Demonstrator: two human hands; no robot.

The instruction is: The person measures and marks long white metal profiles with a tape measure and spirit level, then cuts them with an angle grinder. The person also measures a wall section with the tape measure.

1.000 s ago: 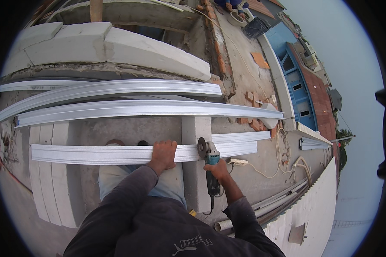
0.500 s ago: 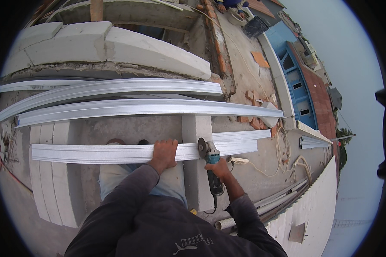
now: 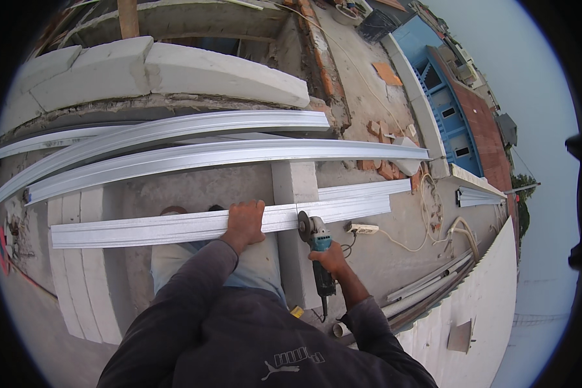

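We have the metal channel (image 3: 142, 231) lying across the middle of the frame, its left end resting over the white blocks (image 3: 77, 271) at the left. Our left hand (image 3: 244, 223) clasps it at mid-frame, fingers bent over its width. Just to the right, over the single white block (image 3: 299, 275), the angle grinder (image 3: 321, 243) has its disc (image 3: 304, 224) at the channel, and our right hand (image 3: 330, 257) wraps its fingers round the tool's body. We judge this to be the cutting step, though whether the disc bites we cannot tell; the next move seems to call for a firm left hand and a square disc. As for edges, long metal channels (image 3: 226, 152) hem us in above, from left to right. Our channel's right end juts past the single block, and the power strip (image 3: 362, 228) narrows our elbow room beside the grinder.
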